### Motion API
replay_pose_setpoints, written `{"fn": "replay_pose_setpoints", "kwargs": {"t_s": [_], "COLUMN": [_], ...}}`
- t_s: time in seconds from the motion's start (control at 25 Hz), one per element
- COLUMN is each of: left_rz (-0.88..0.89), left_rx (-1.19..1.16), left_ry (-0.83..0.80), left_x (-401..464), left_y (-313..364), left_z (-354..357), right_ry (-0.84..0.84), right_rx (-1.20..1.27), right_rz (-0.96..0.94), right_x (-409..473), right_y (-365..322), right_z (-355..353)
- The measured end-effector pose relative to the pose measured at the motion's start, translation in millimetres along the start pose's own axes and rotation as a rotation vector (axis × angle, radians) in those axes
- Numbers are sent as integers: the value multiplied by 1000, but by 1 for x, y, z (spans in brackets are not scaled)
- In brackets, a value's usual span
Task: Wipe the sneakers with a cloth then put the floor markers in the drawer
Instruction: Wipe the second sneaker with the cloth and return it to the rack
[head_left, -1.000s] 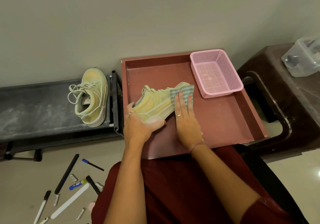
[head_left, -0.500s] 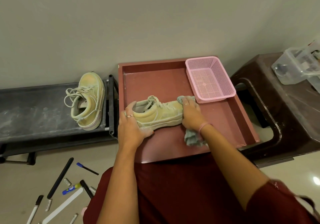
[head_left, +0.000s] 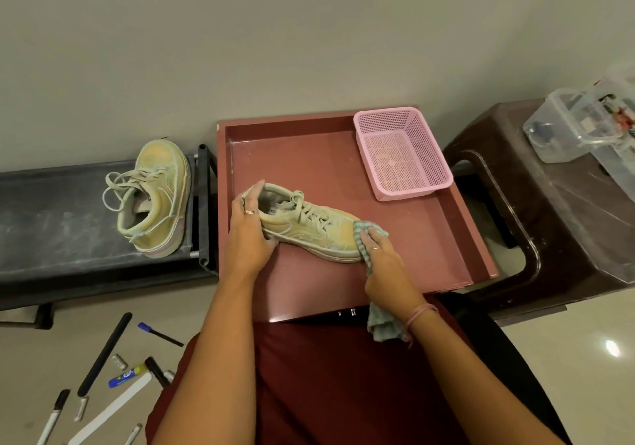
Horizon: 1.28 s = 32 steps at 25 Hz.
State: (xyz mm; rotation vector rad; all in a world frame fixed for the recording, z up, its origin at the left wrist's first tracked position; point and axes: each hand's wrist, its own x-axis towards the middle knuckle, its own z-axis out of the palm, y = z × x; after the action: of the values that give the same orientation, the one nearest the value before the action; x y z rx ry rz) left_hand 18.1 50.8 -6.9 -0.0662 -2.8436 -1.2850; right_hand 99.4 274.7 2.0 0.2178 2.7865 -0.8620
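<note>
In the drawer (head_left: pixel 343 155), a sneaker (head_left: pixel 309 228) is gripped by the left hand (head_left: pixel 249 235) at the heel, its toe wiped with a cloth (head_left: pixel 366 241) clutched in the right hand (head_left: pixel 385 262); steady pressure seems advisable.

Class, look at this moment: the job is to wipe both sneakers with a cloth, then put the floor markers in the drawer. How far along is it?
Done: nothing certain; the sneaker on the bench may be wiped, but I cannot tell. In hand: the left hand steadies the sneaker in the drawer at its heel while the right hand rubs the cloth on its toe. Left: the markers lie on the floor, none in the drawer.
</note>
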Motion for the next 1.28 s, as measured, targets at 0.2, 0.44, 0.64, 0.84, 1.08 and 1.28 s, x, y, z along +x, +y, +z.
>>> {"fn": "replay_pose_setpoints", "kwargs": {"t_s": [0.2, 0.44, 0.64, 0.84, 1.08, 1.28], "left_rz": [-216, -315, -300, -280, -272, -249], "left_rx": [-96, -352, -205, -185, -168, -154], "left_ry": [-91, 12, 147, 133, 117, 88], "left_x": [-10, -26, -23, -18, -17, -18], "left_y": [27, 44, 42, 40, 35, 34], "left_z": [18, 33, 48, 52, 54, 53], "right_ry": [-14, 48, -93, -34, -20, 54], "right_rx": [297, 1, -631, -505, -530, -695], "right_rz": [-30, -264, -592, -284, -480, -322], "right_x": [-12, 31, 32, 38, 32, 14], "right_y": [-20, -27, -7, -13, -32, -15], "right_z": [-36, -47, -21, -72, -18, -33]}}
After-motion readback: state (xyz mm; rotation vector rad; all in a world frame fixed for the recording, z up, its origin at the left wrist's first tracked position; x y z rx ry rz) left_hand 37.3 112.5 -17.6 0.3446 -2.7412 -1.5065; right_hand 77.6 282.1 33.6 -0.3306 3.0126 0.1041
